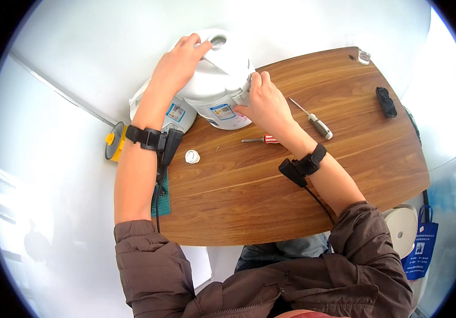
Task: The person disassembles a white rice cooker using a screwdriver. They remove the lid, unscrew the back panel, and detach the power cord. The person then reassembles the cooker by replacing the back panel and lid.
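A white, rounded appliance that looks like a rice cooker [222, 95] stands at the far edge of the table. Its lid has a round, metal-rimmed opening. My left hand [183, 61] grips the top of the lid, fingers bent, with the thumb beside that opening. On the right side of the body my right hand [267, 103] holds on, its fingertips partly hidden and its thumb lower down near a blue-and-white label. A small white round cap [192, 156] lies loose on the wood, below the cooker.
Behind my left forearm stands a second white appliance [183, 117]. A red-handled screwdriver [267, 140] and a grey-handled screwdriver [320, 127] lie on the table [291, 196]. Farther right are a black case [386, 102] and a clear object [364, 56]. A green mat [165, 199] shows at left.
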Demonstrator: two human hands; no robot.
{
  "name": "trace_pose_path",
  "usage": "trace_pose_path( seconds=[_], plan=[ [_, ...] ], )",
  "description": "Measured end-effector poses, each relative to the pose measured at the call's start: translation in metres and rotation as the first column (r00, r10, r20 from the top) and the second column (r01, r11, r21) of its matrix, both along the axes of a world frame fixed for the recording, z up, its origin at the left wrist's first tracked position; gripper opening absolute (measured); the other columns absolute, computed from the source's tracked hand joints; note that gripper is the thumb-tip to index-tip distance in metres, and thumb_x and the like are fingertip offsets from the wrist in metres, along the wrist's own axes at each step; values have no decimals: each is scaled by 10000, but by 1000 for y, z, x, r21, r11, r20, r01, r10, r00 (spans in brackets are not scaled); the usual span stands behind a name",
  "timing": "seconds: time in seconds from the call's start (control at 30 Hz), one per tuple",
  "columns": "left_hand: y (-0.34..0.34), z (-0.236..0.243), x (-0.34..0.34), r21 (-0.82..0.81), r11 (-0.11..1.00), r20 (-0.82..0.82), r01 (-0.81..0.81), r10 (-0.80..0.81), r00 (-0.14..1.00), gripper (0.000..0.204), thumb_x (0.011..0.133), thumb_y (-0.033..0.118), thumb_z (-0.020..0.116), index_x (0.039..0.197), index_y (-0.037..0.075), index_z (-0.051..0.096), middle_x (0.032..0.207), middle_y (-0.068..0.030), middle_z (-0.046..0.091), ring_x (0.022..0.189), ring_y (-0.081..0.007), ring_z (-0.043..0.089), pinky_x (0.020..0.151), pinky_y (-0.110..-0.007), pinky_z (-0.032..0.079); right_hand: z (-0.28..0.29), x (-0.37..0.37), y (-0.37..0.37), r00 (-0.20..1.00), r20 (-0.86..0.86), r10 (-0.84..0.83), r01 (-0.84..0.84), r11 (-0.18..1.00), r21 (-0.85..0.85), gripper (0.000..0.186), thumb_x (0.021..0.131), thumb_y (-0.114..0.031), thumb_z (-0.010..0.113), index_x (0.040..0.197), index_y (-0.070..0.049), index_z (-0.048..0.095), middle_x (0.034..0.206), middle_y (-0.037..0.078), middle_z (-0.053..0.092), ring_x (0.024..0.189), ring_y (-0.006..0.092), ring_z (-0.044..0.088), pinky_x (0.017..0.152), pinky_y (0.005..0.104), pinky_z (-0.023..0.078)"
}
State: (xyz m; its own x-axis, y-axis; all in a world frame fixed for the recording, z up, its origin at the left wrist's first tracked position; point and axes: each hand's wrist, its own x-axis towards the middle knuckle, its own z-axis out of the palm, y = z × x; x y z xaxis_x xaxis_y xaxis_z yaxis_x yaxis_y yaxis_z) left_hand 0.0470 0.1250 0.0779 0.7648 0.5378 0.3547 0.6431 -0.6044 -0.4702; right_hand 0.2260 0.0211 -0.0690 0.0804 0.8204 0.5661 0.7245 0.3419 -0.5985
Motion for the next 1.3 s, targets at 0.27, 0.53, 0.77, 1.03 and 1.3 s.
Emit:
trace_pose_path(
  seconds=[0.27,0.53,0.77,1.03,1.3],
  plan=[
    [24,-22,-7,-282,958,77,-53,77,994,405,955,1,487,1303,174,602,1240,-51,599,1109,-277,659,890,-409,577,7,6,1,1000,5,-4,4,998,-64,648,693,-250,911,1077,119,542,1092,257,570,941,401,677,814,432,598],
    [27,-33,-14,-423,906,163,-18,96,982,416,964,-22,457,1321,155,576,1226,-72,610,1099,-283,685,904,-398,568,13,7,-3,999,36,20,-15,993,-117,642,685,-250,910,1071,118,552,1094,257,572,907,397,692,784,427,604],
    [32,-41,-17,-387,922,185,26,50,981,377,985,19,441,1310,150,580,1206,-70,617,1095,-275,697,914,-388,565,17,11,-4,985,172,-3,29,989,-147,652,678,-283,901,1074,108,561,1103,236,574,908,386,697,807,418,602],
    [34,-44,-23,-368,929,211,49,32,977,352,1021,103,407,1310,175,595,1232,-52,624,1110,-260,692,938,-375,546,2,5,3,988,150,-36,39,999,-17,680,669,-321,883,1095,117,585,1114,236,578,970,381,681,856,430,593],
    [37,-50,-22,-355,934,222,29,54,974,325,1032,116,424,1306,154,595,1244,-32,624,1103,-270,686,969,-366,534,4,12,2,969,236,-77,79,997,3,691,652,-352,894,1052,131,603,1070,247,595,986,391,652,878,420,569]
  ],
)
